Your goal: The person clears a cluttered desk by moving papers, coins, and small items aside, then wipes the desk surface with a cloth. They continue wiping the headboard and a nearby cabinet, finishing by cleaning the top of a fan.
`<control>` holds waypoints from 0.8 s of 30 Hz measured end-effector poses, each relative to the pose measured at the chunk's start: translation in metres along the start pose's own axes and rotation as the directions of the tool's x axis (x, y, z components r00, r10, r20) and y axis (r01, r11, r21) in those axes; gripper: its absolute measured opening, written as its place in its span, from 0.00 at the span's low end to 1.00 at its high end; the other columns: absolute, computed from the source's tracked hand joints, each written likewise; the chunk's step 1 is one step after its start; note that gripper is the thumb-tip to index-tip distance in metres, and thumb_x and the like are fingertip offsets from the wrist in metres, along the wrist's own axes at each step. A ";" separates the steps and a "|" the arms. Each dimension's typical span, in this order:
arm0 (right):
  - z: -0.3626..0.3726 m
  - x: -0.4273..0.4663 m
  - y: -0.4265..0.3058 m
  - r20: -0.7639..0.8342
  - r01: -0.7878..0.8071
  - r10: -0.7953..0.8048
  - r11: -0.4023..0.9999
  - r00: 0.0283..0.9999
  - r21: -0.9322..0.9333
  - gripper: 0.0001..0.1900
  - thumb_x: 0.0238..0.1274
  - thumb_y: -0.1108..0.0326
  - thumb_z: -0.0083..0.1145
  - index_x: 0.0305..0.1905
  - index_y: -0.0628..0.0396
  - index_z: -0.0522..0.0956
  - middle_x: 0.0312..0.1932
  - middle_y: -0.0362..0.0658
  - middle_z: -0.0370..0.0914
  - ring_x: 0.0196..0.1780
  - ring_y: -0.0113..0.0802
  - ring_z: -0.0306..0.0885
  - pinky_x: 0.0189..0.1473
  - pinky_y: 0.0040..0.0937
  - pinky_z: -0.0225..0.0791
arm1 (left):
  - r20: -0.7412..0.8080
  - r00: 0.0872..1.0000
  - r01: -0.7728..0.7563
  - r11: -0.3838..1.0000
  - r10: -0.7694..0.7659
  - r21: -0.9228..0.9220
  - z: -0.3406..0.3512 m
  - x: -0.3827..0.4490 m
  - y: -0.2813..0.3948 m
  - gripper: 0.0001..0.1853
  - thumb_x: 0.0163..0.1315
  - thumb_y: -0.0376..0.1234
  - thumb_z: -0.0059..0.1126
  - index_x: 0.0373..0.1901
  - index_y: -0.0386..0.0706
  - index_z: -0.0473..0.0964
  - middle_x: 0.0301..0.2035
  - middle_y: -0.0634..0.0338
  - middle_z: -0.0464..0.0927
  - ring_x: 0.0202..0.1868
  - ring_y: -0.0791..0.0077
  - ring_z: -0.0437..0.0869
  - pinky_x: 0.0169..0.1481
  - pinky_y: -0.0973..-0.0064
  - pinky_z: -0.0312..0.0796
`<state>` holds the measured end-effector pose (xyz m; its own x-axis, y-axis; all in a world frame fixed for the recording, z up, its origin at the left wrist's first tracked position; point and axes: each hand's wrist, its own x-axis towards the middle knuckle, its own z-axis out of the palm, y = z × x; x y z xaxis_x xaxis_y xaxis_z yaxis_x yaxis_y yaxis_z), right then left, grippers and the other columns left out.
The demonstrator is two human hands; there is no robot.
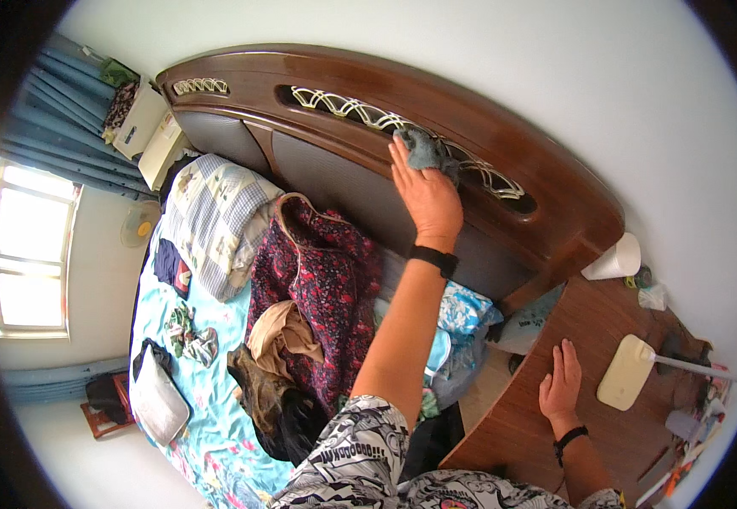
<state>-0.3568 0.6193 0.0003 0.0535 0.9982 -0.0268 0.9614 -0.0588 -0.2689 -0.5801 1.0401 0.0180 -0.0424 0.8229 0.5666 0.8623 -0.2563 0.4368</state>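
My left hand (429, 197) reaches up to the headboard, a grey-blue cloth (423, 150) held under its fingers. The cloth lies against the white lattice inlay (349, 109) and covers part of it. Around that inlay is the dark, glossy wood of the curved headboard (534, 159), with padded dark panels below. Down at the right, my right hand (560, 385) rests on the brown wooden desktop (508, 432) near its edge, holding nothing. A black band circles each wrist.
On the bed are a floral red-and-black garment (336, 273), a patterned quilt (209, 216), a tan cloth (282, 334) and a silver-grey cushion (159, 402). A cream lamp head (626, 372) and a white paper roll (615, 257) are on the desk. A fan (139, 224) stands beyond the bed.
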 end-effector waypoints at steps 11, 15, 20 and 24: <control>0.000 0.000 -0.001 0.033 -0.013 0.015 0.999 0.999 -0.046 0.32 0.75 0.71 0.43 0.82 0.61 0.61 0.87 0.55 0.52 0.87 0.58 0.53 0.83 0.58 0.54 | 0.031 0.998 0.050 0.949 -0.062 0.311 -0.021 0.125 -0.130 0.26 0.65 0.24 0.55 0.66 0.31 0.76 0.80 0.34 0.57 0.80 0.40 0.64 0.69 0.56 0.79; 0.000 0.005 0.000 0.012 0.034 -0.033 0.999 0.999 -0.038 0.32 0.75 0.69 0.43 0.81 0.63 0.61 0.86 0.58 0.54 0.86 0.60 0.54 0.83 0.58 0.52 | 0.105 0.994 -0.036 0.923 -0.004 0.382 -0.039 0.173 -0.166 0.09 0.63 0.29 0.59 0.38 0.36 0.87 0.68 0.41 0.73 0.66 0.44 0.78 0.58 0.57 0.83; -0.003 -0.001 -0.001 0.003 -0.009 0.009 0.999 1.000 -0.031 0.32 0.74 0.71 0.45 0.81 0.63 0.63 0.86 0.56 0.53 0.87 0.58 0.54 0.82 0.57 0.54 | 0.160 0.982 0.075 0.989 -0.096 0.131 -0.034 0.183 -0.178 0.14 0.64 0.29 0.54 0.46 0.33 0.84 0.53 0.39 0.80 0.55 0.38 0.84 0.60 0.50 0.78; -0.005 0.004 -0.003 0.018 0.002 -0.002 1.000 1.000 -0.013 0.32 0.73 0.70 0.46 0.80 0.63 0.64 0.86 0.55 0.54 0.86 0.57 0.54 0.82 0.57 0.55 | -0.117 0.887 0.436 0.894 -0.446 -0.105 -0.018 0.224 -0.268 0.16 0.66 0.33 0.52 0.39 0.33 0.88 0.37 0.32 0.87 0.42 0.33 0.90 0.50 0.47 0.81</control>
<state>-0.3585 0.6237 0.0063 0.0470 0.9979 -0.0439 0.9650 -0.0567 -0.2562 -0.8295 1.2837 0.0405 -0.4818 0.7849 0.3896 0.6994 0.0766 0.7106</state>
